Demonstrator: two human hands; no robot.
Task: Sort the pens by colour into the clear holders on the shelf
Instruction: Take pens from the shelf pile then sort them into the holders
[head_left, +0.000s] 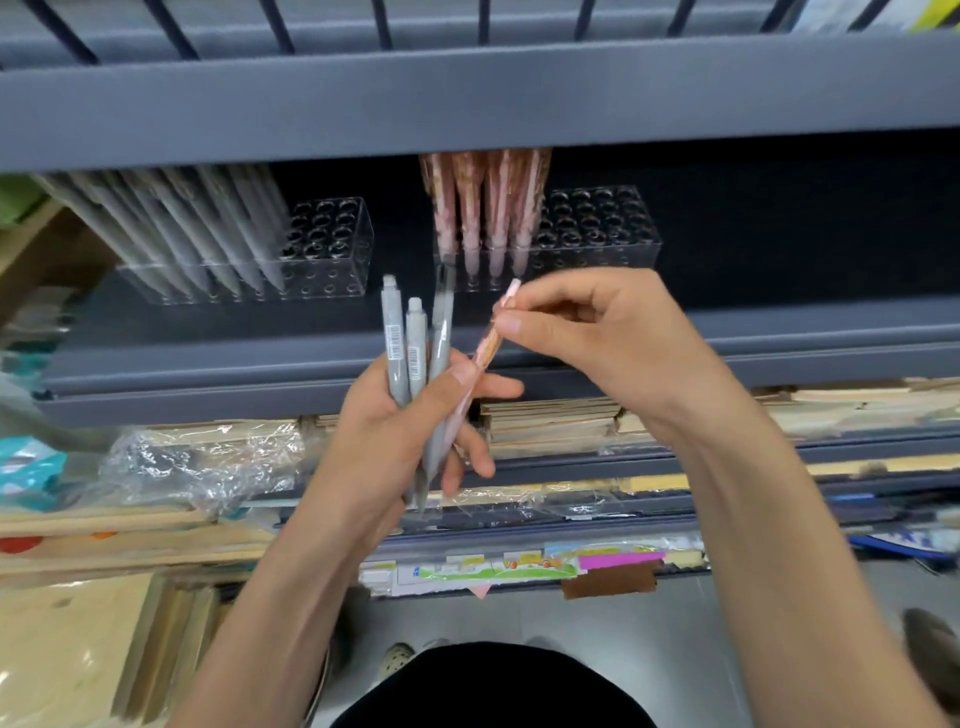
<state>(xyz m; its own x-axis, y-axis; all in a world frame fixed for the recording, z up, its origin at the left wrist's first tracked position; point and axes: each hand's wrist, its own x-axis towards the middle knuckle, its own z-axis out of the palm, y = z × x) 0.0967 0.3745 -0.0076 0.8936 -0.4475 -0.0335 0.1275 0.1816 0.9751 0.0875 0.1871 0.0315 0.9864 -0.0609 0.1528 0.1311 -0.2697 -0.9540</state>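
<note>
Grey shop shelf (779, 332), two clear holders, pens part sorted.

Left holder (332, 249), toward the shelf's left end: grey pens leaning, holes spare. Right holder (597, 228), mid-shelf at the back: pink pens (483, 208) upright, many holes empty. Left hand (395, 431): fingers clamped on a fan of three grey pens (415, 353), apparently as stock for sorting; barcode stickers, digits unreadable. Right hand (597, 338): fingers pinched on the top of one pink pen (491, 343), probably bound for the right holder.

Crumpled plastic wrap (208, 462) lies on flat wooden boards (550, 421) on the lower shelf. Below, a purple label (621, 560) sits beside brown tape (608, 584). A teal packet (31, 462) shows at far left.
</note>
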